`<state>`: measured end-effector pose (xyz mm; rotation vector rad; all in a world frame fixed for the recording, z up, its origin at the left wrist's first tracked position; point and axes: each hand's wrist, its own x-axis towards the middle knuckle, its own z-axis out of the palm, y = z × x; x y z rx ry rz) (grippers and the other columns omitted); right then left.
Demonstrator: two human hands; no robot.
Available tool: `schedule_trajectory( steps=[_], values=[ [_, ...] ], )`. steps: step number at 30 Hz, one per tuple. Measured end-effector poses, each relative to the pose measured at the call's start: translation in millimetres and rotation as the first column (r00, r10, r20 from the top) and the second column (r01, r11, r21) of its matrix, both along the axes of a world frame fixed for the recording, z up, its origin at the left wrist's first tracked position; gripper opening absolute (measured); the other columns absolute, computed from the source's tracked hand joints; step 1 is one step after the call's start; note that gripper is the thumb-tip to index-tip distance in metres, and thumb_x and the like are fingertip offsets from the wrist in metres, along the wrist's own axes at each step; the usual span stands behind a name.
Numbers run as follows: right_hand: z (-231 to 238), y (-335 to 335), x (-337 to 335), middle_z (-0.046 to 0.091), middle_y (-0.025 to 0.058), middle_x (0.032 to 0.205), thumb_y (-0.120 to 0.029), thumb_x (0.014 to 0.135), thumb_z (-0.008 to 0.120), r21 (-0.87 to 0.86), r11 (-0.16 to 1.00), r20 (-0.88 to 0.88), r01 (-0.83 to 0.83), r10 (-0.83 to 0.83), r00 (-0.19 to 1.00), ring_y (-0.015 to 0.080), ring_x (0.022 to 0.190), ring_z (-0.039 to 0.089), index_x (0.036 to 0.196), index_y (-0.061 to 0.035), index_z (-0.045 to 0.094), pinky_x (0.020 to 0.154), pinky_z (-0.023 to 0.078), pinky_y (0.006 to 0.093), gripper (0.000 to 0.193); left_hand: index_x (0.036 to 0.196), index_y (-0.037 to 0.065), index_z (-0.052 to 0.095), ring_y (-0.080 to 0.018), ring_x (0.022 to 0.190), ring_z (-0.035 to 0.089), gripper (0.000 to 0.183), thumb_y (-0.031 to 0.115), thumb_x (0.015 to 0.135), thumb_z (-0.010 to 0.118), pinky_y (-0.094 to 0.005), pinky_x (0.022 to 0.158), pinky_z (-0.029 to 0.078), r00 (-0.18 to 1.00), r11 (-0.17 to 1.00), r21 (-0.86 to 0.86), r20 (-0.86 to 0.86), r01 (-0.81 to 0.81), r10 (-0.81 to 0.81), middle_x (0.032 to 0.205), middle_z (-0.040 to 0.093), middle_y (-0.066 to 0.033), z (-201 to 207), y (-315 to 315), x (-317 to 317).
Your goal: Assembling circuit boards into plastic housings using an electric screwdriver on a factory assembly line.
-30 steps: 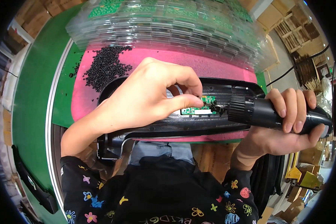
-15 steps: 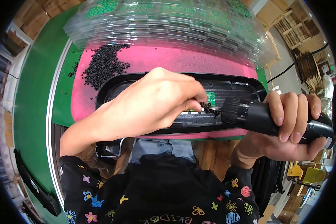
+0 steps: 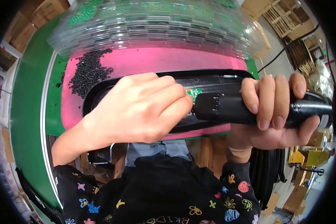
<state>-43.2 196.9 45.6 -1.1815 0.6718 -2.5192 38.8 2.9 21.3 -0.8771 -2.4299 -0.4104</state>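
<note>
My right hand (image 3: pixel 274 106) is wrapped round a black electric screwdriver (image 3: pixel 227 107), which lies sideways with its ribbed collar pointing left. My left hand (image 3: pixel 147 106) is closed, palm down, its fingertips meeting the screwdriver's front end. Small black screws showed at those fingertips a moment ago; the fingers hide them now. Beneath both hands lies a long black plastic housing (image 3: pixel 209 71) with a raised rim. A small green circuit board (image 3: pixel 195 93) sits inside it, partly covered by my left hand and the tool.
A pink mat (image 3: pixel 149 59) lies under the housing on the green table (image 3: pixel 30 97). Loose black screws (image 3: pixel 87 72) are heaped at its far left. Behind stand stacked clear plastic trays (image 3: pixel 156 30) with green boards. A black cable (image 3: pixel 287 48) hangs at right.
The screwdriver has shifted left and slightly up with my right hand, its front end now against my left fingers. My left fingers have curled in further. The whole view has shifted a little.
</note>
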Motion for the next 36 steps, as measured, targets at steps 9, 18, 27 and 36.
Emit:
schedule_trajectory(
  steps=[9,18,27,36],
  values=[
    [-11,15,-42,0.046,-0.0041,0.061,-0.046,0.089,0.054,0.226,0.97,-0.133,0.087,-0.058,0.989,0.0078,0.052,0.042,0.103,-0.0081,0.052,0.058,0.035,0.0263,0.04,0.083,-0.001,0.058,-0.0265,0.069,0.062,0.014,-0.005,0.072,0.066,-0.0342,0.058,0.05,0.983,0.97,0.236,0.184,-0.067,0.023,0.076,0.06,-0.0106,-16,-20,-23],
    [-38,4,-58,0.044,0.0008,0.059,-0.037,0.089,0.053,0.483,0.823,-0.195,0.3,-0.234,0.953,0.0106,0.047,0.037,0.097,-0.0055,0.047,0.053,0.033,0.028,0.033,0.087,0.003,0.062,-0.0257,0.087,0.062,0.015,0.013,0.079,0.069,-0.0361,0.069,0.054,0.882,0.984,0.168,0.453,0.058,-0.129,0.093,0.068,-0.0052,-47,-19,-24],
    [-41,4,-61,0.043,0.0009,0.058,-0.037,0.088,0.054,0.493,0.811,-0.182,0.314,-0.257,0.949,0.0109,0.046,0.036,0.096,-0.0055,0.047,0.052,0.033,0.0285,0.033,0.09,0.006,0.064,-0.0223,0.088,0.062,0.016,0.015,0.078,0.069,-0.0358,0.069,0.054,0.858,0.995,0.094,0.507,0.042,-0.084,0.094,0.07,-0.0029,-49,-17,-22],
    [-40,-5,-67,0.041,-0.0007,0.058,-0.038,0.089,0.053,0.537,0.793,-0.217,0.288,-0.2,0.956,0.0097,0.046,0.035,0.094,-0.006,0.046,0.052,0.032,0.0273,0.033,0.092,0.001,0.065,-0.0288,0.081,0.068,0.014,0.007,0.08,0.068,-0.0384,0.069,0.055,0.682,0.993,0.072,0.732,-0.096,0.013,0.095,0.071,-0.008,-39,-15,-19]
  ],
)
